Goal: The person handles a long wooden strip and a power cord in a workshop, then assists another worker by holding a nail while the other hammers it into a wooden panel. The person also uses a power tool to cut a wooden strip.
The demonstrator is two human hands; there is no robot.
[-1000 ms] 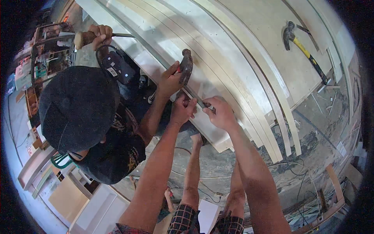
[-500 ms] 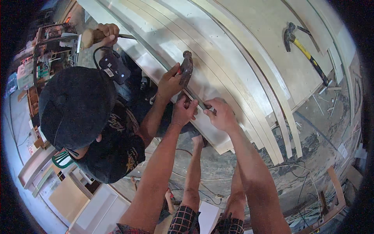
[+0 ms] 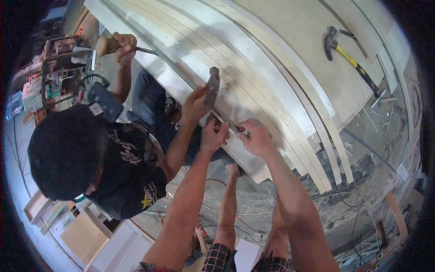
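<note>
A narrow grey-green strip runs along the near edge of a pale board. My left hand pinches the strip near its lower end, thumb and fingers closed on it. Just to its right, my right hand grips the strip's end between thumb and fingers. Close above my left hand, a co-worker's hand holds a hammer, its dark head over the strip. The co-worker's other hand holds a long-shafted tool with a thick wooden handle; its tip reaches the strip.
The co-worker in a black cap leans in at left. Long curved wooden strips lie across the boards. A yellow-handled claw hammer rests at the far right. Cables and offcuts lie on the floor; a white cabinet piece stands lower left.
The co-worker's head has shifted left and down. The co-worker's hammer has moved slightly left and down. My hands stay almost in place on the strip.
</note>
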